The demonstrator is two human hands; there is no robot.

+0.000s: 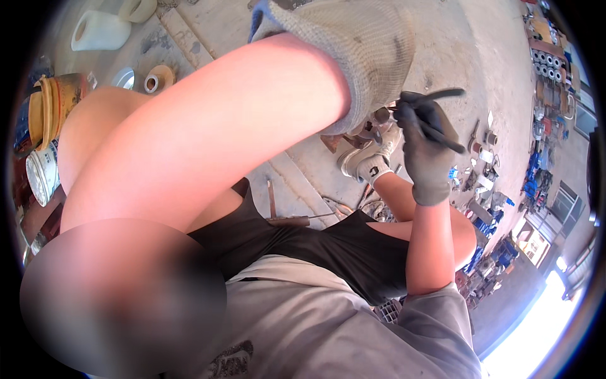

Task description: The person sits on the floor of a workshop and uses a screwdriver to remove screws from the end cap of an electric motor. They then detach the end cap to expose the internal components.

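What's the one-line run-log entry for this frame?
left hand: light knit glove, raised close to camera, grip unclear | right hand: dark glove, shut on thin dark tool | ground: concrete floor, scattered parts

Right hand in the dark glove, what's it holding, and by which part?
The right hand grips a thin dark rod-like tool around its middle, both ends sticking out past the glove. What the left hand holds cannot be told.

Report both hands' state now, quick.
Left hand: in a light knit glove; its grip cannot be told.
Right hand: dark glove, closed on a thin dark tool.
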